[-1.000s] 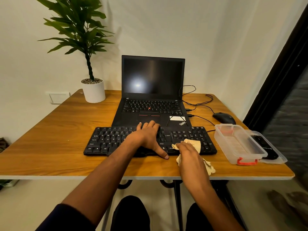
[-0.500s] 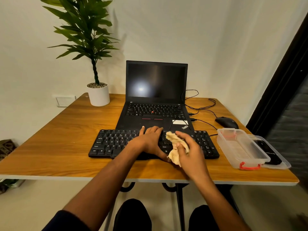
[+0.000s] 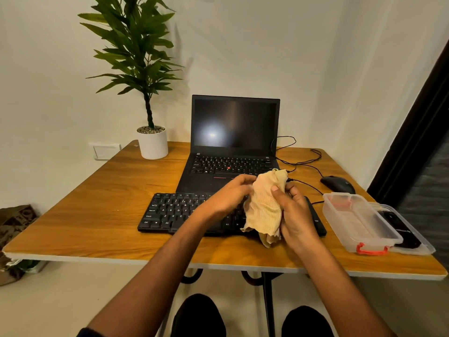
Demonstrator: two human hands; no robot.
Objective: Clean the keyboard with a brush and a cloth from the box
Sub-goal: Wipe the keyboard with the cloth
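Both hands, left [image 3: 228, 195] and right [image 3: 295, 210], hold cloth [image 3: 264, 207] above keyboard [image 3: 175, 212].

The hands and the cloth [image 3: 264, 205] cover the middle and right keys of the keyboard [image 3: 175, 212] at frame centre. The left hand [image 3: 228, 198] has its fingertips tucked behind the cloth; the right hand [image 3: 295, 212] hides the cloth's right side. A dark object [image 3: 398, 227] at lower right sits partly behind the clear box [image 3: 359, 220], too indistinct to identify. The plant [image 3: 136, 45] is cropped by the top edge. The bundle [image 3: 14, 227] at left is cut off.
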